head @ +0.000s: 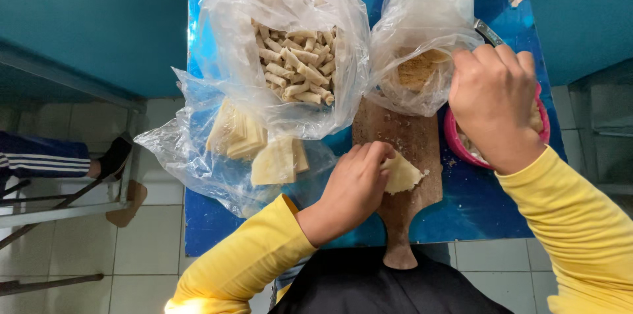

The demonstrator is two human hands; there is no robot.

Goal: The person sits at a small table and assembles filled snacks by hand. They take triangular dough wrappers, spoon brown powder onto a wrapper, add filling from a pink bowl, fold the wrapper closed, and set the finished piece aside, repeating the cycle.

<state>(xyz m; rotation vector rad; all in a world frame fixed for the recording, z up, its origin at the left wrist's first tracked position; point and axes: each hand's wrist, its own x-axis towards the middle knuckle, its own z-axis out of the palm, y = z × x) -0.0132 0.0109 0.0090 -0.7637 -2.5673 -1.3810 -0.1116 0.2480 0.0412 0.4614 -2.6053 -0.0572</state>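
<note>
Head view looks straight down at a small blue table (488,212) pushed against a teal wall (99,30), with pale floor tiles (151,248) below and on the left. Pretty cramped setup: the tabletop is almost fully covered, and the only bare blue is a strip along the near edge and a bit at the right side.

Biggest thing on it is a clear plastic bag of rolled pastry sticks (297,66), sitting at the back left. Under and in front of it, another clear bag holding flat folded wrappers (254,149) hangs past the table's left edge. A third bag with brownish crumbs (419,70) sits to the right of the rolls, touching the far end of a wooden cutting board (402,149), whose handle sticks out over the near edge toward the person.

A pink bowl (461,142) is at the right, mostly hidden by the right hand (494,106), which is closed in a loose fist over it around a metal utensil handle (488,31). The left hand (353,188) rests on the board, fingers curled down and pinching a pale triangular wrapper piece (402,174) lying flat there.

Off to the left there's a metal frame (59,212) and someone else's striped sleeve (43,156), well apart from the table.
</note>
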